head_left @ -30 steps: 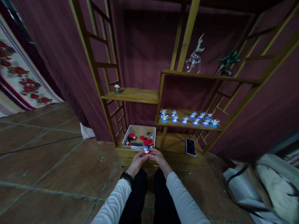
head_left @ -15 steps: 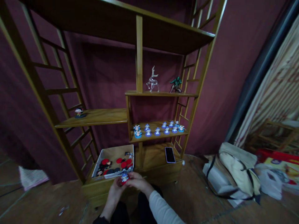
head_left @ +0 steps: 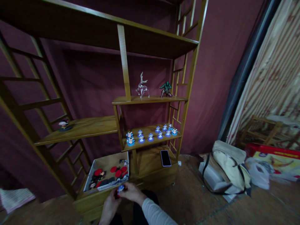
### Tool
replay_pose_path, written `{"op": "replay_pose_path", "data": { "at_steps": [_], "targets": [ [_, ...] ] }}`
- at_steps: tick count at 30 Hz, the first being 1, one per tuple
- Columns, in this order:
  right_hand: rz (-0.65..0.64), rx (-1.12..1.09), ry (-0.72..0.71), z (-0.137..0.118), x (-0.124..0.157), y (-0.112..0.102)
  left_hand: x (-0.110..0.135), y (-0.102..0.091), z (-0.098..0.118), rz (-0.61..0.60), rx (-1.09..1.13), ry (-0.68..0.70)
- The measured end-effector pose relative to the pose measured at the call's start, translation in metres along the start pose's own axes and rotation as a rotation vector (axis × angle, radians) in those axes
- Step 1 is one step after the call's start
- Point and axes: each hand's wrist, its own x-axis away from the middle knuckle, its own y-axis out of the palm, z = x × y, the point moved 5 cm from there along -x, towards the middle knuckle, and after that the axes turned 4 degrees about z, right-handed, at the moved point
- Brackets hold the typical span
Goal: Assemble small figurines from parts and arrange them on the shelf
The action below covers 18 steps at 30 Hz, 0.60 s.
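A small blue-and-white figurine [head_left: 120, 188] with a red base is held in front of the box, between my two hands. My left hand [head_left: 111, 203] has its fingers closed around the base side, and my right hand [head_left: 132, 192] pinches it from the right. Just beyond my fingers, a cardboard box [head_left: 88, 179] holds several red discs [head_left: 119, 173], dark discs and small figurines. Several similar blue-and-white figurines [head_left: 150, 137] stand in rows on a low shelf [head_left: 164, 141], some on purple bases and some on light blue ones.
A phone [head_left: 166, 158] lies on the bottom shelf. Above are a clear glass deer [head_left: 142, 87] and a green figure [head_left: 166, 89]. One dark-based figurine [head_left: 64, 125] stands on the left shelf [head_left: 93, 126]. Bags [head_left: 225, 168] rest on the floor at right.
My head view has turned, so the shelving sits further left and a little lower. Both hands still hold the figurine, now with less of its red base showing.
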Motion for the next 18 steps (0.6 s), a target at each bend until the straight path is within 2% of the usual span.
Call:
{"op": "replay_pose_path", "data": {
  "at_steps": [5, 10, 14, 18],
  "targets": [
    [0.001, 0.115, 0.035, -0.004, 0.001, -0.004, 0.001, 0.001, 0.005, -0.013, -0.109, -0.028],
    [0.024, 0.189, -0.013, -0.009, -0.003, -0.007, -0.001, 0.003, 0.008, -0.061, -0.140, -0.020],
    [0.009, 0.113, -0.022, -0.002, -0.008, -0.004, 0.001, 0.003, 0.012, -0.104, -0.158, -0.013],
    [-0.051, -0.055, 0.082, 0.012, -0.014, 0.003, 0.002, -0.001, 0.019, -0.101, -0.185, 0.010]
  ]
}}
